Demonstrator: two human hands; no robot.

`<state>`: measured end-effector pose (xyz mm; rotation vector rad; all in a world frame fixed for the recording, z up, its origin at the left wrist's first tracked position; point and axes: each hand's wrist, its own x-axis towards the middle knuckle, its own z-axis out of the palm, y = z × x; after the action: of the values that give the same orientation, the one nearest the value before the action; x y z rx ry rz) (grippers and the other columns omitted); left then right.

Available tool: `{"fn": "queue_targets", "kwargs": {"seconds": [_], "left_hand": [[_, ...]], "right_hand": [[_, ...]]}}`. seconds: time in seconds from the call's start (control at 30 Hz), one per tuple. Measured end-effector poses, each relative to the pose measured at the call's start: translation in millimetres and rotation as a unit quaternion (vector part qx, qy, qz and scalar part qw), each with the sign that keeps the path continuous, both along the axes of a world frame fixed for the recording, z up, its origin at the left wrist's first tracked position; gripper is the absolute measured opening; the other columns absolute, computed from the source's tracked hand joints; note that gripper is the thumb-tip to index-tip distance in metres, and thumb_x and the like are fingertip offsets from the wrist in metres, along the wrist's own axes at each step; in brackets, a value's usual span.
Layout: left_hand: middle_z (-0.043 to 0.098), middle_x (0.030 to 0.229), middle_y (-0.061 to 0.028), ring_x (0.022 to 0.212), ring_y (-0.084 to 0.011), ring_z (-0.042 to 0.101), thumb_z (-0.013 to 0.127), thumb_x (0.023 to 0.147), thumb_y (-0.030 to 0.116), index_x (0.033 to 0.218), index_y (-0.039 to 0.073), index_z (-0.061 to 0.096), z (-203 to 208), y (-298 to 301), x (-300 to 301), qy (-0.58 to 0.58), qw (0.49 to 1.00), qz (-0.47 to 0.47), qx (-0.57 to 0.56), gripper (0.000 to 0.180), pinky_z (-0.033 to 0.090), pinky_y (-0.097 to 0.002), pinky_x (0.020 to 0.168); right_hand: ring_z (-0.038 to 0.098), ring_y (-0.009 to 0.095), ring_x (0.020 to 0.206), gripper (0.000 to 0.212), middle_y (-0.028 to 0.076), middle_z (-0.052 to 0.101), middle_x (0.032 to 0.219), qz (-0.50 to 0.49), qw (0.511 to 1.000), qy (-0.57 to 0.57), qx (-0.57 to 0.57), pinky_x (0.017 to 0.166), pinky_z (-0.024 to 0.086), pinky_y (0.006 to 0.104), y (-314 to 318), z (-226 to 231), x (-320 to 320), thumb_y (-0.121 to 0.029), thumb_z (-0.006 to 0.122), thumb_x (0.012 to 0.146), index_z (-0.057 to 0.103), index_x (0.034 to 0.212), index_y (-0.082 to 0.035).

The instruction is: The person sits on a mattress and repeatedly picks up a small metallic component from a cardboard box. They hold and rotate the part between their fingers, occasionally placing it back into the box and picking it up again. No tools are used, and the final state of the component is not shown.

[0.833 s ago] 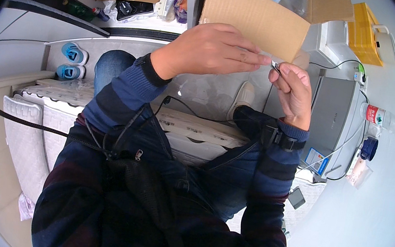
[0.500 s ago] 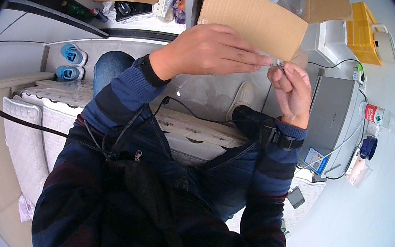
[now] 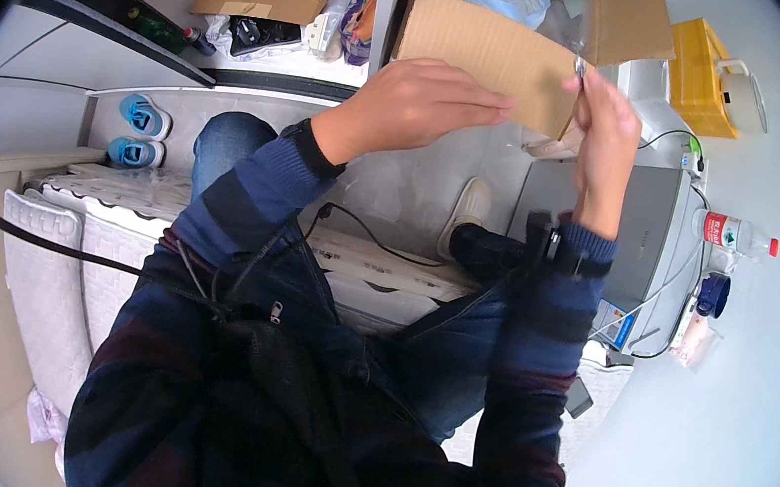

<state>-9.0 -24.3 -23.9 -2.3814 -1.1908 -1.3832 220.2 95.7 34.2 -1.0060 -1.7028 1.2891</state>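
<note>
My right hand (image 3: 606,139) is raised, its fingertips pinched on a small shiny metal piece (image 3: 579,68) in front of the open cardboard box (image 3: 497,49). My left hand (image 3: 419,108) hovers just to the left of it, fingers stretched toward the right hand and slightly curled. Nothing is visible in the left hand, and a small gap separates the two hands. Both forearms wear dark blue striped sleeves, and a black strap sits on the right wrist. I am seated, with my jeans below the hands.
The cardboard box holds clear plastic bags. A yellow container (image 3: 704,64) and a white kettle (image 3: 745,94) stand at the upper right. A grey machine (image 3: 631,228), a red-capped bottle (image 3: 735,232) and a blue cup (image 3: 712,294) lie to the right. Blue shoes (image 3: 141,134) sit at the left.
Both hands pinched the small piece together before. Now the right hand has lifted it up toward the box and the left hand has let go.
</note>
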Motion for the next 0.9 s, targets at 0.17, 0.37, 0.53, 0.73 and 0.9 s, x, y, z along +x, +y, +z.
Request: {"fn": "queue_targets", "kwargs": {"seconds": [0.17, 0.37, 0.53, 0.73, 0.9], "left_hand": [[0.078, 0.117, -0.0023, 0.099, -0.0227, 0.073, 0.073, 0.079, 0.000, 0.117, 0.011, 0.078, -9.2, 1.7, -0.6, -0.024, 0.999, -0.003, -0.027, 0.039, 0.059, -0.0359, 0.083], [0.076, 0.117, -0.0014, 0.099, -0.0244, 0.072, 0.068, 0.086, 0.002, 0.118, 0.011, 0.074, -14.6, 2.5, -3.7, -0.042, 0.998, -0.035, -0.029, 0.034, 0.058, -0.0383, 0.083], [0.074, 0.109, -0.0034, 0.096, -0.0263, 0.071, 0.068, 0.089, 0.003, 0.112, 0.009, 0.073, -9.7, 2.5, -8.4, -0.093, 0.995, -0.013, -0.035, 0.024, 0.057, -0.0374, 0.082], [0.071, 0.102, -0.0052, 0.095, -0.0199, 0.071, 0.072, 0.096, 0.006, 0.105, 0.004, 0.070, 5.3, 0.9, -11.4, -0.290, 0.943, -0.020, -0.163, 0.009, 0.057, -0.0315, 0.084], [0.071, 0.104, -0.0043, 0.097, -0.0143, 0.070, 0.069, 0.101, 0.005, 0.108, 0.002, 0.066, 3.1, 6.2, -11.9, -0.541, 0.796, -0.093, -0.255, 0.008, 0.056, -0.0288, 0.088]], "right_hand": [[0.066, 0.024, 0.074, 0.032, 0.010, 0.069, 0.079, -0.051, 0.929, -0.254, 0.265, 0.067, 0.048, 0.0357, 97.4, 10.1, -79.9, -0.032, 0.064, 0.103, 0.079, 0.108, -0.004], [0.075, 0.038, 0.097, 0.022, 0.017, 0.078, 0.100, 0.016, 0.733, -0.513, 0.447, 0.087, 0.059, 0.0521, 142.2, -22.2, -122.3, -0.030, 0.068, 0.097, 0.078, 0.109, -0.014], [0.075, 0.035, 0.094, 0.024, 0.017, 0.078, 0.100, 0.089, 0.671, -0.548, 0.491, 0.080, 0.059, 0.0492, 157.7, -23.7, -120.8, -0.029, 0.074, 0.093, 0.079, 0.115, -0.021], [0.075, 0.033, 0.088, 0.024, 0.013, 0.078, 0.092, -0.004, 0.691, -0.435, 0.577, 0.076, 0.057, 0.0467, 145.2, -6.1, -115.2, -0.031, 0.076, 0.091, 0.080, 0.110, -0.017], [0.066, 0.019, 0.068, 0.032, 0.007, 0.070, 0.075, -0.004, 0.894, -0.266, 0.361, 0.064, 0.051, 0.0346, 95.1, 19.2, -111.9, -0.029, 0.077, 0.094, 0.077, 0.119, -0.010]]}}
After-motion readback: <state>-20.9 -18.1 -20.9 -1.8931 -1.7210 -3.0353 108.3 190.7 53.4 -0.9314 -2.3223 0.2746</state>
